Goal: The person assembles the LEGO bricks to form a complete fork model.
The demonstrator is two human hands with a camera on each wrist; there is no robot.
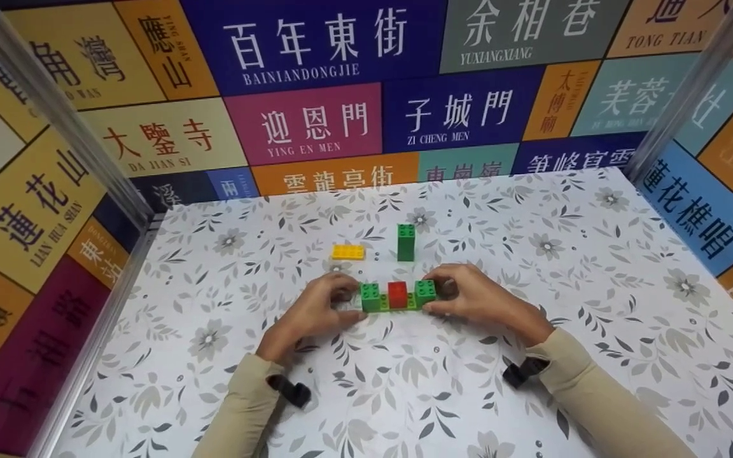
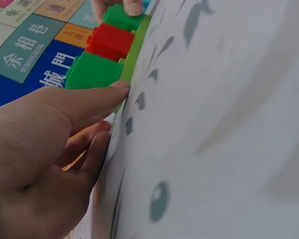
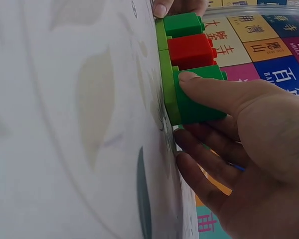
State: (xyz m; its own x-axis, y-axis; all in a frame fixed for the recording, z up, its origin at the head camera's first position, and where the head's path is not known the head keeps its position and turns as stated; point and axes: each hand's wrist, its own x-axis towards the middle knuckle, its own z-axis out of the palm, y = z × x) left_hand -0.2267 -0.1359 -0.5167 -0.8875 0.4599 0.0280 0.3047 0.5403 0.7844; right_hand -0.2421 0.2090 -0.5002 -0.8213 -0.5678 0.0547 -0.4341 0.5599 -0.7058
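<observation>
A row of toy building bricks stands in front of the person: a light green base (image 3: 168,92) carries a left green brick (image 1: 370,296), a red brick (image 1: 397,295) in the middle and a right green brick (image 1: 425,291). The left hand (image 1: 317,308) holds the row's left end, its thumb on the near side and its fingers curled behind. At the opposite end the right hand (image 1: 476,296) grips the right green brick, thumb against the near face in the right wrist view. Gaps with bare base studs separate the red brick from both green ones.
Behind the row lie a flat yellow brick (image 1: 348,252) and an upright green tower (image 1: 406,242). A white floral cloth (image 1: 226,286) covers the table. Panels with printed signs (image 1: 315,121) enclose the back and sides.
</observation>
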